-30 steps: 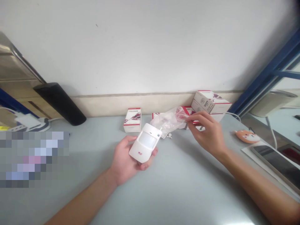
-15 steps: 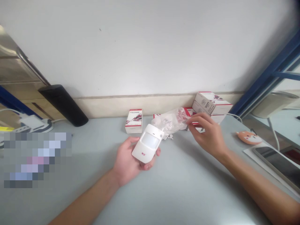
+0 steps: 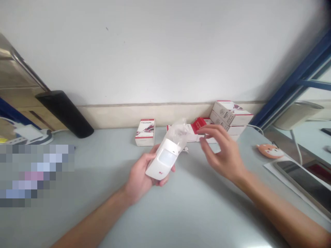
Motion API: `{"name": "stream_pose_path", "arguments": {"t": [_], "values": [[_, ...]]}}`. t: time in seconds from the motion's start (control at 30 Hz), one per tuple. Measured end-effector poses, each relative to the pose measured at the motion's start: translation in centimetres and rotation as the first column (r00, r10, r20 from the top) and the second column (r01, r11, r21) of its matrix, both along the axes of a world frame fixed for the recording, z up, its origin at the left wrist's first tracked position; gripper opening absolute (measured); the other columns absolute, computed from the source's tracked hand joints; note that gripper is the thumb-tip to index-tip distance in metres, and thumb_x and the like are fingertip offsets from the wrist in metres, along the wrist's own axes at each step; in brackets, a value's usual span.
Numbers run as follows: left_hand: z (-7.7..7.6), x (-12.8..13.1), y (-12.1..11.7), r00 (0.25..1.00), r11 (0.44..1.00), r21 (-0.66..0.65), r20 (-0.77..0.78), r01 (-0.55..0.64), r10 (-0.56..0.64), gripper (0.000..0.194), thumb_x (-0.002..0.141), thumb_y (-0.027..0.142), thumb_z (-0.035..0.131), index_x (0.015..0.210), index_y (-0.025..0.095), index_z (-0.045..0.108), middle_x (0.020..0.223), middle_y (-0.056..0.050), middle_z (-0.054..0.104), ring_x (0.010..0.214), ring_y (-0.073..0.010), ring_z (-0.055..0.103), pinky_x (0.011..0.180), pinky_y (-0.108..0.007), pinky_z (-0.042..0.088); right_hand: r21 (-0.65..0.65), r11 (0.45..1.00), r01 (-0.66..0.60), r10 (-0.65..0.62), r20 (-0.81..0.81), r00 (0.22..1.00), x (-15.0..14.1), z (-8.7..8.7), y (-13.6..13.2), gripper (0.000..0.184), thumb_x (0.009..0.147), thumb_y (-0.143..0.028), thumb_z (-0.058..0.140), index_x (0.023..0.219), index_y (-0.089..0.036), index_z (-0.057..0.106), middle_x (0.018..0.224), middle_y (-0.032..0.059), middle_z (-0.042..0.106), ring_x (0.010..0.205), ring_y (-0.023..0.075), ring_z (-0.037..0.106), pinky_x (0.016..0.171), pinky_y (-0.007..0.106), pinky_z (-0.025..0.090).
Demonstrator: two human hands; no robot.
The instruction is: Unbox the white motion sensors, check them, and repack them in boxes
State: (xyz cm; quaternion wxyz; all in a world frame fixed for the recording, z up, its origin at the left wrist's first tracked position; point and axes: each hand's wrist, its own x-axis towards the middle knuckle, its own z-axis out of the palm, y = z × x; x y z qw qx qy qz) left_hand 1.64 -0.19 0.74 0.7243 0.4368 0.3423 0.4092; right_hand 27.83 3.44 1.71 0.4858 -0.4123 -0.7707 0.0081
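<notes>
My left hand is shut around a white PIR motion sensor, which it holds tilted with the lens facing up. A crumpled clear plastic bag rises from the sensor's top end and seems to be still around it. My right hand hangs in the air to the right of the bag, fingers apart and curled, holding nothing. Its fingertips are just in front of a stack of white and red product boxes.
A small white-and-red box stands on the grey table by the wall. Further boxes lie behind the sensor. To the right are a fox-faced pad and a tablet. A black cylinder lies at the back left.
My right hand has let go of the plastic bag and moved slightly left and down. The bag now stands up from the sensor's top instead of stretching right, and the sensor has turned a little.
</notes>
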Motion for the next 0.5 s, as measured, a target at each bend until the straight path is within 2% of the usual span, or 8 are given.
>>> {"name": "stream_pose_path", "arguments": {"t": [0.07, 0.17, 0.33, 0.5], "values": [[-0.3, 0.2, -0.1, 0.999, 1.0, 0.018, -0.046, 0.003, -0.003, 0.048, 0.1, 0.046, 0.039, 0.141, 0.022, 0.045, 0.091, -0.01, 0.073, 0.052, -0.0158, 0.052, 0.057, -0.031, 0.029, -0.044, 0.99, -0.137, 0.139, 0.049, 0.989, -1.0, 0.0, -1.1, 0.028, 0.102, -0.02, 0.058, 0.128, -0.025, 0.065, 0.128, 0.0121, 0.068, 0.116, 0.0262, 0.069, 0.099, 0.046, 0.061], [-0.8, 0.3, -0.4, 0.995, 1.0, 0.021, -0.098, -0.009, 0.011, 0.051, 0.099, 0.049, 0.042, 0.145, 0.027, 0.038, 0.088, -0.005, 0.072, 0.054, -0.0156, 0.054, 0.058, -0.03, 0.03, -0.128, 0.947, -0.295, 0.304, 0.056, 0.951, -2.4, -0.5, -2.4, 0.038, 0.103, -0.02, 0.058, 0.14, -0.024, 0.059, 0.135, 0.013, 0.066, 0.122, 0.025, 0.067, 0.103, 0.042, 0.06], [-1.2, 0.5, -0.6, 0.996, 1.0, 0.031, -0.091, -0.005, 0.008, 0.036, 0.1, 0.049, 0.044, 0.13, 0.028, 0.045, 0.076, 0.002, 0.065, 0.055, -0.0145, 0.054, 0.061, -0.03, 0.034, -0.088, 0.936, -0.34, 0.339, -0.024, 0.94, -3.0, -1.0, -2.9, 0.04, 0.103, -0.014, 0.056, 0.141, -0.025, 0.059, 0.131, 0.0114, 0.068, 0.12, 0.0223, 0.068, 0.103, 0.038, 0.06], [-1.0, 0.7, -0.8, 0.994, 0.998, 0.0, -0.085, -0.07, 0.07, 0.03, 0.102, 0.051, 0.045, 0.12, 0.027, 0.048, 0.074, 0.002, 0.063, 0.058, -0.0173, 0.058, 0.06, -0.031, 0.037, -0.055, 0.924, -0.378, 0.382, 0.071, 0.922, -2.9, -1.1, -2.9, 0.047, 0.102, -0.01, 0.054, 0.145, -0.026, 0.057, 0.133, 0.0111, 0.069, 0.121, 0.0231, 0.068, 0.101, 0.04, 0.061]]}}
